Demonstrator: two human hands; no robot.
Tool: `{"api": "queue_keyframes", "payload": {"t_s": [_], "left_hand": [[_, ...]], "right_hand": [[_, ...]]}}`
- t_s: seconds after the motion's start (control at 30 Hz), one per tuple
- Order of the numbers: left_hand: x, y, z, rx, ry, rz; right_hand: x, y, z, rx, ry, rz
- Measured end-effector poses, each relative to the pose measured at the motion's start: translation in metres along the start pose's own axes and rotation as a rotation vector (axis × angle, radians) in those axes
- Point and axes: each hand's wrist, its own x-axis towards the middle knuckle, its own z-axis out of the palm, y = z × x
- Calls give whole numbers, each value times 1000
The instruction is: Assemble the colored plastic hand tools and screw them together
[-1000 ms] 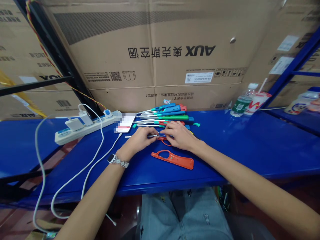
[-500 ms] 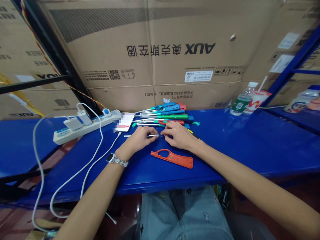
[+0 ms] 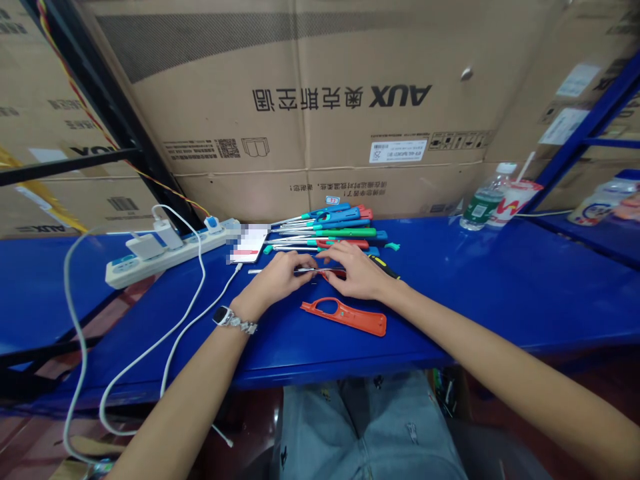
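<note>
My left hand (image 3: 283, 275) is closed, thumb and fingers pinching the thin metal tube (image 3: 255, 271) of a stick lighter, which points left. My right hand (image 3: 357, 272) curls over a red lighter casing half (image 3: 337, 273) at the tube's other end, its fingertips close to those of my left hand. The fingers hide most of what lies between them. Nearer to me rests a loose orange-red casing half (image 3: 355, 319) with a finger loop, inner side up. Just behind my hands is a pile of stick lighters (image 3: 345, 233) in blue, green and red.
A tool with a yellow-and-black handle (image 3: 385, 267) lies beside my right hand. To the left are a phone (image 3: 253, 243) on a cable and a white power strip (image 3: 123, 270). A bottle (image 3: 483, 207) and a cup (image 3: 515, 203) stand at the back right, before cardboard (image 3: 320, 140).
The fingers of my right hand have shifted slightly left. Red casing now shows beneath them, where thin wires showed between the hands before. My left hand has hardly moved.
</note>
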Motion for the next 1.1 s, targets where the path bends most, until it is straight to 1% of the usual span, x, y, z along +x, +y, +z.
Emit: {"api": "queue_keyframes", "payload": {"t_s": [0.2, 0.3, 0.37, 0.47, 0.53, 0.63, 0.7, 0.77, 0.93, 1.1], "left_hand": [[1, 2, -1, -41, 24, -15], [2, 1, 0, -70, 24, -18], [3, -1, 0, -74, 34, 6], [4, -6, 1, -54, 44, 79], [4, -9, 2, -32, 63, 123], [5, -12, 4, -9, 81, 150], [6, -12, 5, -12, 53, 147], [5, -12, 6, -10, 21, 137], [4, -15, 8, 24, -11, 115], [2, -18, 10, 23, -50, 103]], "right_hand": [[3, 8, 1, -1, -57, -18], [6, 9, 4, 44, -32, -27], [7, 9, 7, 111, -10, -19], [8, 7, 9, 191, 5, 26], [8, 6, 9, 222, 8, 81], [8, 5, 10, 299, 21, 168], [8, 5, 11, 357, 31, 191], [7, 5, 12, 383, 35, 180], [6, 5, 12, 320, 16, 108], [6, 5, 12, 282, 6, 117]]}}
